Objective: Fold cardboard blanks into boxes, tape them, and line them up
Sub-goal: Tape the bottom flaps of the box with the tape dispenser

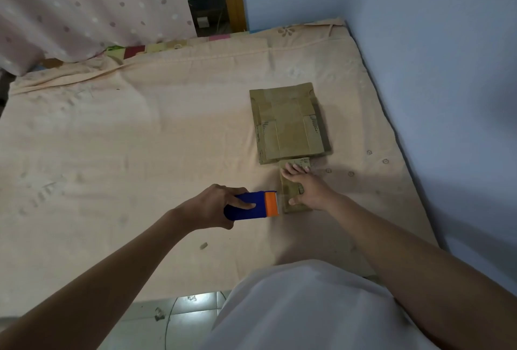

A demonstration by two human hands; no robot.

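A small folded cardboard box lies on the peach bed sheet, just in front of a flat stack of cardboard blanks. My right hand lies on top of the box with its fingers spread, pressing it down. My left hand grips a blue and orange tape dispenser, whose orange end sits against the box's left side. Much of the box is hidden under my right hand.
A blue wall runs along the right side of the bed. A dotted pink curtain hangs at the back left. A small scrap lies on the sheet near me. Tiled floor shows below the bed's front edge.
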